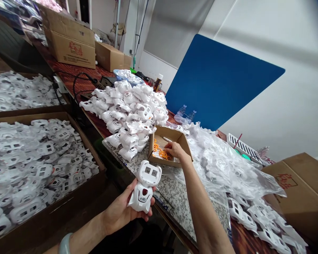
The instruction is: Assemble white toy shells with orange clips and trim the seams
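My left hand [124,208] is shut on a white moulded plastic shell [144,187], shaped like a small robot body, with two square windows on top and a red spot on its front. My right hand [175,150] reaches over the rim of a small open cardboard box [184,143]. Its fingertips are down at a loose pile of orange rings [160,152], and a thin white stick [167,139] lies in the box. Whether those fingers hold a ring is hidden.
A heap of white shells [127,113] stands on the speckled stone slab behind the box. Large trays of shells [29,121] fill the left side. Plastic bags of shells [222,165] lie to the right, with cardboard cartons [69,42] at the back.
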`<state>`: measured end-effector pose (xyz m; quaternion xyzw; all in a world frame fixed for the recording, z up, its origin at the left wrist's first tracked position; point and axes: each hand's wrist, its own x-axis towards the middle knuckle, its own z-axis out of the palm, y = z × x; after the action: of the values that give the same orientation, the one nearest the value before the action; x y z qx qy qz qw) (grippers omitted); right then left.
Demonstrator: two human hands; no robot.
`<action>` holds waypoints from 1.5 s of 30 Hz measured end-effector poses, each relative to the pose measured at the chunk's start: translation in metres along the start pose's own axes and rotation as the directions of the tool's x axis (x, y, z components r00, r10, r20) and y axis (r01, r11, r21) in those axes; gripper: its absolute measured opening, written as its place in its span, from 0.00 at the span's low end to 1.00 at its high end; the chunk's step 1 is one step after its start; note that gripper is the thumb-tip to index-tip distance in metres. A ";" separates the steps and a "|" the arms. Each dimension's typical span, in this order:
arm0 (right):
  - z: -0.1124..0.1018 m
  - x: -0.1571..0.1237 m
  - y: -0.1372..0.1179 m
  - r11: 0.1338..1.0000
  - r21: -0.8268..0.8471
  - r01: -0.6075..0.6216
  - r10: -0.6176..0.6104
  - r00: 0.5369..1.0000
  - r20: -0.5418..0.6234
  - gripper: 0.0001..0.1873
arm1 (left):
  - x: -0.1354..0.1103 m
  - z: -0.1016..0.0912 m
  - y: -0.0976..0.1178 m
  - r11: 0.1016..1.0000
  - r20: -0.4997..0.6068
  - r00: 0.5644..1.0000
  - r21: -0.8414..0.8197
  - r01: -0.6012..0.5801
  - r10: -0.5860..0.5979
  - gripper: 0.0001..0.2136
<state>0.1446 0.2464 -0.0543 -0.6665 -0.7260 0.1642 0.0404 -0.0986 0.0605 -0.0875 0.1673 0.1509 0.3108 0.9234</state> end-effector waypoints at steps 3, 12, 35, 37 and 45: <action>-0.001 -0.003 0.001 0.999 0.025 -0.041 0.042 0.999 -0.025 0.12 | 0.003 0.002 -0.001 1.000 -0.006 1.000 0.002 0.013 -0.013 0.29; -0.026 -0.076 -0.015 0.967 0.240 0.084 0.024 0.910 -0.415 0.08 | 0.017 0.007 -0.012 1.000 0.026 1.000 0.006 0.013 -0.013 0.28; 0.050 -0.280 -0.045 0.951 -0.076 0.300 -0.224 0.499 -0.837 0.12 | 0.038 0.046 -0.078 0.992 0.152 0.984 0.094 0.079 -0.093 0.27; 0.052 -0.282 -0.043 0.950 -0.077 0.304 -0.226 0.492 -0.841 0.13 | 0.038 0.047 -0.080 0.993 0.152 0.984 0.086 0.082 -0.094 0.26; 0.054 -0.293 -0.041 0.966 -0.155 0.209 -0.246 0.546 -0.801 0.12 | 0.040 0.045 -0.083 0.988 0.105 0.986 0.101 0.118 -0.128 0.26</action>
<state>0.1223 -0.0538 -0.0463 -0.5681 -0.7092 -0.1814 0.3761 -0.0077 0.0132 -0.0875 0.2181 0.1240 0.2359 0.9388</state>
